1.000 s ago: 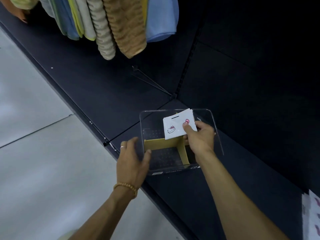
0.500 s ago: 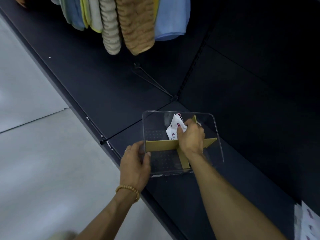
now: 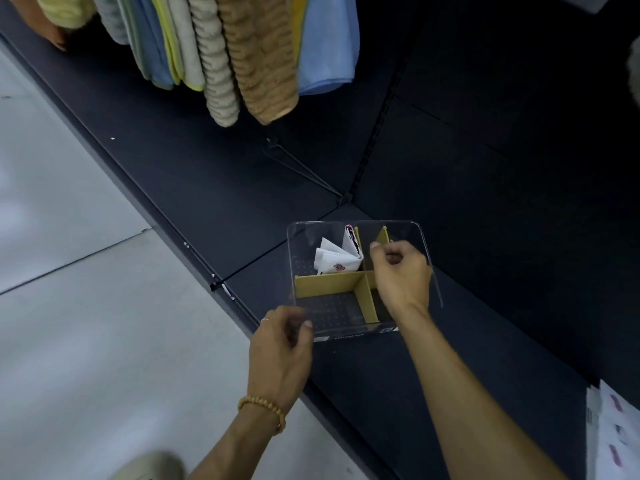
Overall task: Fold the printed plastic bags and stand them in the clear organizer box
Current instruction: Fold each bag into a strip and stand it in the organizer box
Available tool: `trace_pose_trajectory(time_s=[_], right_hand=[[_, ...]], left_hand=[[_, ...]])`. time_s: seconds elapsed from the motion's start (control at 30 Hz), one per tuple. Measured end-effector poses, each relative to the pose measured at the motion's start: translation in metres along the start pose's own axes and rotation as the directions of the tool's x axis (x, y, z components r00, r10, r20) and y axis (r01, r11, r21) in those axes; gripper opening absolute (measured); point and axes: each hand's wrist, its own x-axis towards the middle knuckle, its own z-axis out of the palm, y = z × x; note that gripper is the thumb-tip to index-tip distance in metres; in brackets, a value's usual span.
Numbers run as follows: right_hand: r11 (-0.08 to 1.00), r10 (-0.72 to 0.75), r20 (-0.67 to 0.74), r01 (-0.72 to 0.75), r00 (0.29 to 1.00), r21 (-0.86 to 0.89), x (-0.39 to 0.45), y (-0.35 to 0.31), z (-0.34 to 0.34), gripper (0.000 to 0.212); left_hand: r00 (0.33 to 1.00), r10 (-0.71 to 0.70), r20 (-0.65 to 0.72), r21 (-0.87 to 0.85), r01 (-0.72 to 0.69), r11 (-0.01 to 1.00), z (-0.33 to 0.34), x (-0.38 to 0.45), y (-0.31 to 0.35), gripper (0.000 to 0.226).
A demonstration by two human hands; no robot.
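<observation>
The clear organizer box (image 3: 424,244) stands on the dark shelf, split into compartments by tan cardboard dividers (image 3: 329,282). A folded white printed bag (image 3: 337,258) stands in the far-left compartment, its folds fanning open. My right hand (image 3: 398,275) hovers over the box's right side with loosely curled fingers and holds nothing. At the box's near-left corner my left hand (image 3: 280,344) is loosely curled, its thumb by the front wall; I cannot tell whether it touches.
More flat printed bags (image 3: 613,427) lie at the shelf's right edge. Towels (image 3: 256,53) hang above the shelf at the back. The shelf's front edge (image 3: 194,244) runs diagonally, with grey floor to the left. A shoe (image 3: 149,467) shows at the bottom.
My right hand pushed the folded bag down into the far-left compartment, let it go and drew back to the right. My left hand loosened its grip on the box's corner.
</observation>
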Motion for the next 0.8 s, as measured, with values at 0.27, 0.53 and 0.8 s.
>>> trace_pose_trajectory(time_s=[0.27,0.53,0.8], right_hand=[[0.954,0.135,0.001,-0.131,0.991,0.269,-0.065,0.031,-0.103,0.007],[0.910,0.309,-0.195,-0.230,0.931,0.345,-0.152,0.096,-0.240,0.006],[0.837,0.531,-0.379,-0.397,0.758,0.378,-0.245,0.194,-0.354,0.008]], left_hand=[[0.950,-0.064,0.306,-0.189,0.127,0.974,0.012,-0.075,0.031,0.011],[0.812,0.005,0.584,-0.181,0.124,0.976,0.060,-0.188,0.066,0.011],[0.630,0.066,0.774,-0.133,0.060,0.989,0.135,-0.278,0.082,0.012]])
